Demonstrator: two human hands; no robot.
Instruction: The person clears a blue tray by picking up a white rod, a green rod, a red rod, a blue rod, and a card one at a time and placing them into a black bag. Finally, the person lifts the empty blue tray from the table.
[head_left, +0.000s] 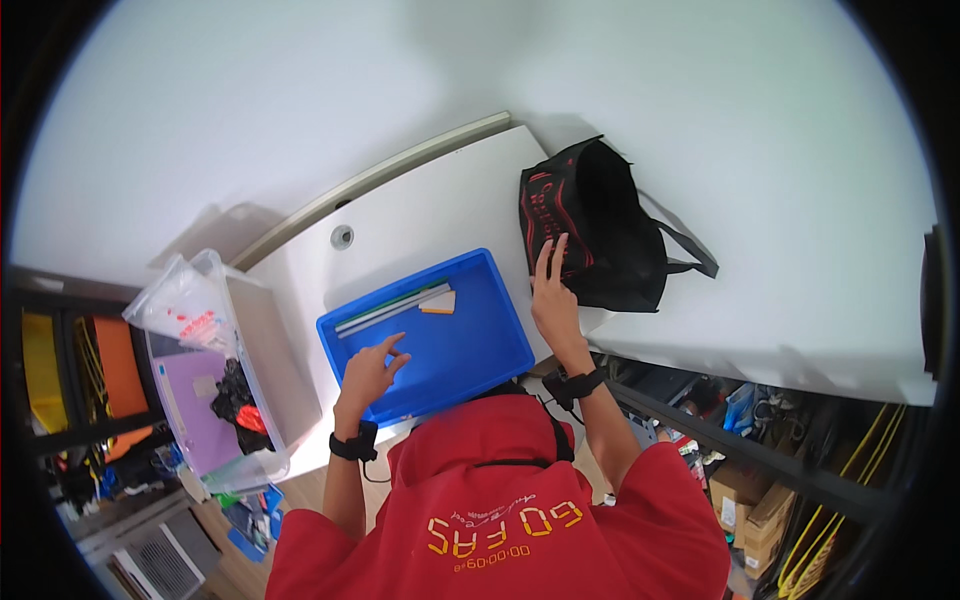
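Observation:
A blue plastic tray (450, 352) stands on the white table before me. Inside it, along the far side, lie several long thin strips (394, 309), white and green, and a small stack of white and orange cards (437, 302). My left hand (375, 369) hovers over the tray's left part, fingers apart, holding nothing. To the right of the tray my right hand (556, 300) is at the near side of a black fabric bag (622, 232) with red print. Its fingers are extended over the bag; whether they press on it is unclear. The bag lies tilted, its mouth towards the right, handles trailing right.
At the left end of the table stands a translucent plastic bin (270, 352) holding a purple folder (195, 405) and black and red plastic bags, with a clear bag over its rim. A round cable grommet (342, 237) is set in the tabletop. Shelves with cardboard boxes (757, 517) are at lower right.

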